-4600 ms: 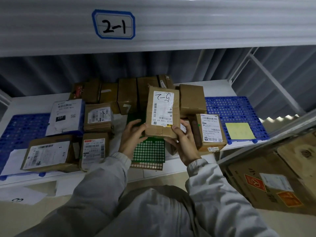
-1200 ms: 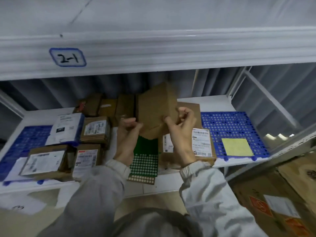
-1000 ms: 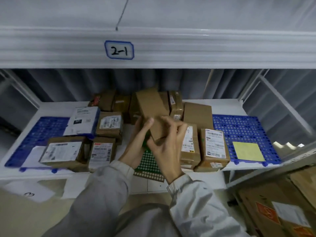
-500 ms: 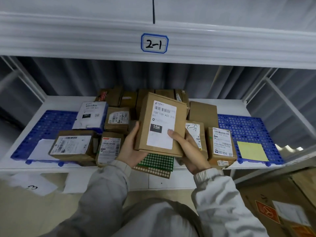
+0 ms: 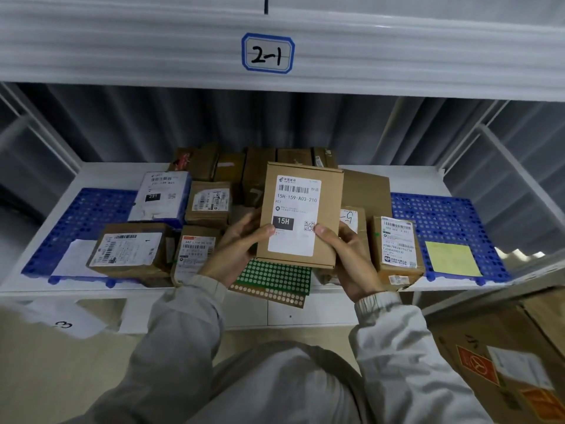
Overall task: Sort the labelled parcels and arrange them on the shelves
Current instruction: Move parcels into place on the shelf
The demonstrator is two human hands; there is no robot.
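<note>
Gripped upright over shelf [image 5: 382, 172] by left hand [image 5: 235, 252] and right hand [image 5: 348, 258], thumbs across label: box [image 5: 301, 218] marked 15H. Stacked beneath: further parcels [image 5: 208, 203].

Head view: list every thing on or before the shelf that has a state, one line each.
15H parcel: held upright off the shelf, label facing the camera.
Left hand: grips the parcel's lower left edge.
Right hand: grips its lower right edge.
White 231 parcel: lying flat, label up.
Yellow note: flat on the blue mat.
Green dotted sheet: overhanging the shelf edge.
</note>
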